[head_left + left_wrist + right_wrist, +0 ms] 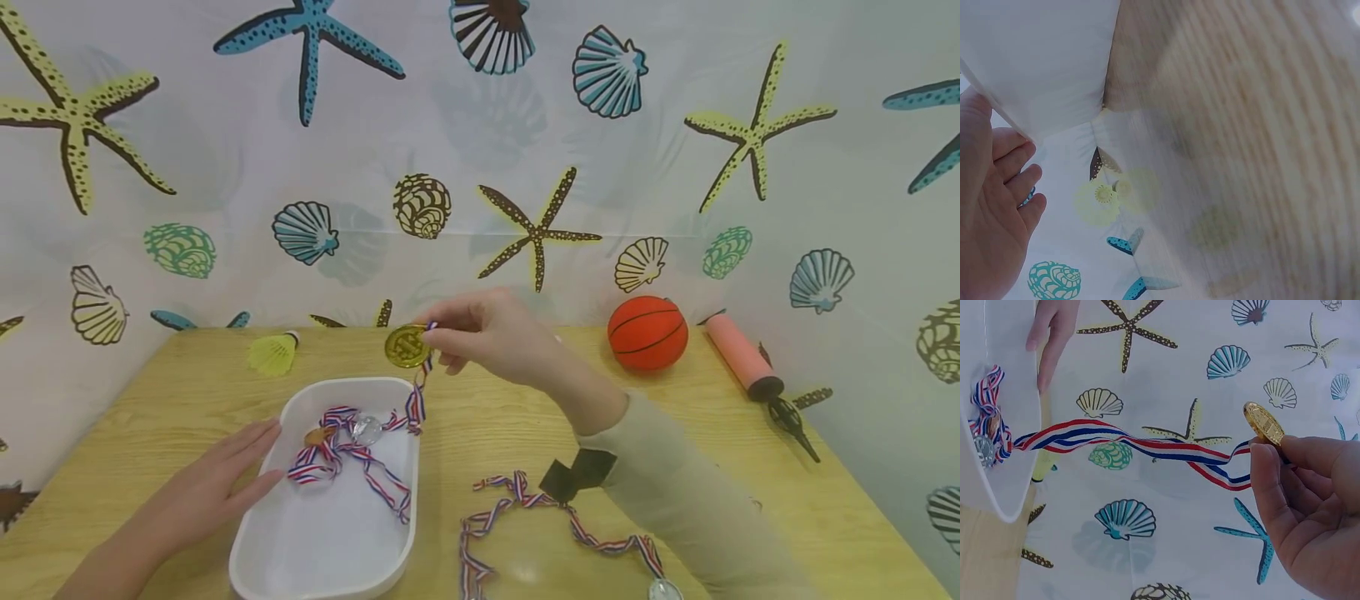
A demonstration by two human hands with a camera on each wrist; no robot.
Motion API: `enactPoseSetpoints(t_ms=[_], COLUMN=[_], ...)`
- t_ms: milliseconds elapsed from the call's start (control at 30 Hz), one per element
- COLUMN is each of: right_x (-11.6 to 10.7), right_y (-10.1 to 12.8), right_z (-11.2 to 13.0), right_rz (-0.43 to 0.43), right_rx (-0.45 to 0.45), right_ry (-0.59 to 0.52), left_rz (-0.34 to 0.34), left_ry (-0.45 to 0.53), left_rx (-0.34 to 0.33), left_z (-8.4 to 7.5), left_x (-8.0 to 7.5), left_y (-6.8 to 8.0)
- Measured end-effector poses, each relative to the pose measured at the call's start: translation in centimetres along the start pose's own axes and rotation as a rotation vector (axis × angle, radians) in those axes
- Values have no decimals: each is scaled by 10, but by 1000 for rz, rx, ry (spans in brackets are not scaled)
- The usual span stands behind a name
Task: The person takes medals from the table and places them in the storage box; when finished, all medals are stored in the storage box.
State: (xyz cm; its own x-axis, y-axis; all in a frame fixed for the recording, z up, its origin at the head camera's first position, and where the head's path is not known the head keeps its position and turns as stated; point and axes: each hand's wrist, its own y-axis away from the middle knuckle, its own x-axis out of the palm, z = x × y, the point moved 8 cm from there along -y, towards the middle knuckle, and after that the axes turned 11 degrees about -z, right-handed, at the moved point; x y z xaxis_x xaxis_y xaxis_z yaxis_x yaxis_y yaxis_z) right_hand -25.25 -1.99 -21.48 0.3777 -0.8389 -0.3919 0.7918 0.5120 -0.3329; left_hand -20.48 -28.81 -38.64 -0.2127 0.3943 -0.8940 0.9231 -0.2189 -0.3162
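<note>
My right hand (pixel 487 333) pinches a gold medal (pixel 407 346) by its edge, above the far right corner of a white tray (pixel 330 533). From the medal a red, white and blue ribbon (pixel 1172 450) stretches down into the tray, as the right wrist view shows. Inside the tray lie a silver medal (pixel 367 430) and a bronze-coloured medal (pixel 318 437), their striped ribbons tangled together. Against the tray's left side rests my left hand (pixel 217 479), its fingers extended and touching the wall and rim. The left wrist view shows those fingertips at the tray's edge.
Right of the tray, another striped ribbon (pixel 487 521) and a silver medal (pixel 664 590) lie on the wooden table (pixel 480 425). Farther back are a yellow shuttlecock (pixel 273 353), a red ball (pixel 647 333) and a pink hand pump (pixel 742 354). A patterned cloth (pixel 360 142) hangs behind.
</note>
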Motion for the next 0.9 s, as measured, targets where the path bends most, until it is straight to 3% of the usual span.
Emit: enactPoseSetpoints(t_ms=[133,433,900], right_x=[29,82,126], right_y=[-8,-14,-24], right_z=[-10,-70,-112], right_rz=[67,184,297], right_rx=[20,135,52], right_ry=[10,166,457], left_rz=[10,4,-11], left_ry=[-1,-5,-1], left_rx=[-5,7,25], left_z=[0,2,1], left_x=[1,1,0], left_y=[-1,-1,-1])
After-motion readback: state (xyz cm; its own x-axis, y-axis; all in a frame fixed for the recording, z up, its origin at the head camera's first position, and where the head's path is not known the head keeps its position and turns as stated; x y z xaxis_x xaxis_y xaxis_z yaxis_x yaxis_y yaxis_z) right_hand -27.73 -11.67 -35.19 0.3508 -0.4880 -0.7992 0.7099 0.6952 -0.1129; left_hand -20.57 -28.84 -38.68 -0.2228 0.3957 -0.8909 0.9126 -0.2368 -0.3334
